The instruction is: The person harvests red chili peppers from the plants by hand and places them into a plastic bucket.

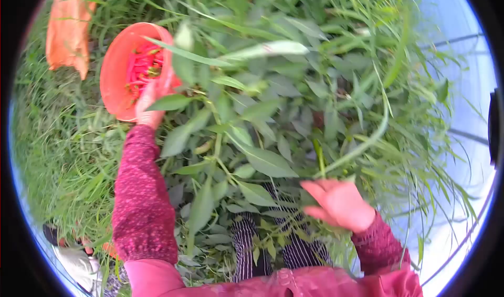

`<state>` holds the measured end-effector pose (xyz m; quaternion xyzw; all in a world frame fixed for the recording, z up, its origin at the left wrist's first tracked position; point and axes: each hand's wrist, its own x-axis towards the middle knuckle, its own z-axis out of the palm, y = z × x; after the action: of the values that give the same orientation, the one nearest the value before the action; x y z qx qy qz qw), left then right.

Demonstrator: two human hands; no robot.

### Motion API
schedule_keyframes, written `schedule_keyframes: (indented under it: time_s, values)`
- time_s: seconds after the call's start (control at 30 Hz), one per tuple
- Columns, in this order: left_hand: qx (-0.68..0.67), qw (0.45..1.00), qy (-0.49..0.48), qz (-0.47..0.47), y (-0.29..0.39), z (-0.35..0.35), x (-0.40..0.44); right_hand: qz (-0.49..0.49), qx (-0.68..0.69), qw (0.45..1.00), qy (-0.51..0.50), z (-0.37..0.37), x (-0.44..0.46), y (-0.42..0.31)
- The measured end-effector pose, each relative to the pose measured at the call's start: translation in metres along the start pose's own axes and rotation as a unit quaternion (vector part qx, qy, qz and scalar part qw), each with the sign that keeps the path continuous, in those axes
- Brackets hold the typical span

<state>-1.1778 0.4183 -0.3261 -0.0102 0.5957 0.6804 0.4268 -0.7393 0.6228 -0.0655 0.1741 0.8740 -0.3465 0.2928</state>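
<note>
My left hand (148,108) reaches over the near rim of an orange bucket (113,74). Red chili peppers (143,66), a few of them greenish, lie inside it. The fingers are at the peppers and partly blurred, so their grip cannot be made out. Lower right, my right hand (340,203) is beside the leafy pepper plant (268,160). Its fingers are stretched and apart, with nothing visible in them. Long green leaves cover much of the plant's stems.
An orange sack (71,29) lies in the grass at upper left. Tall grass (63,139) surrounds the plant. Blue-white sheeting (459,81) with dark lines borders the right side. Part of another person (79,263) shows at lower left.
</note>
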Motion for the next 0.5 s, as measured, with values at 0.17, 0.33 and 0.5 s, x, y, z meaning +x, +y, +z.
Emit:
schedule_keyframes:
  time_s: [0.17,0.33,0.5]
  values:
    - [0.721,0.645,0.032,0.25,0.037,0.062,-0.075,-0.106,-0.059,0.981,0.149,0.012,0.074,0.026]
    - [0.72,0.645,-0.094,0.239,-0.043,0.056,-0.139,0.022,-0.108,0.994,0.007,0.058,0.117,0.109]
    - [0.567,0.666,-0.301,0.379,-0.064,0.201,-0.182,0.071,-0.129,0.989,-0.022,0.075,0.065,0.138]
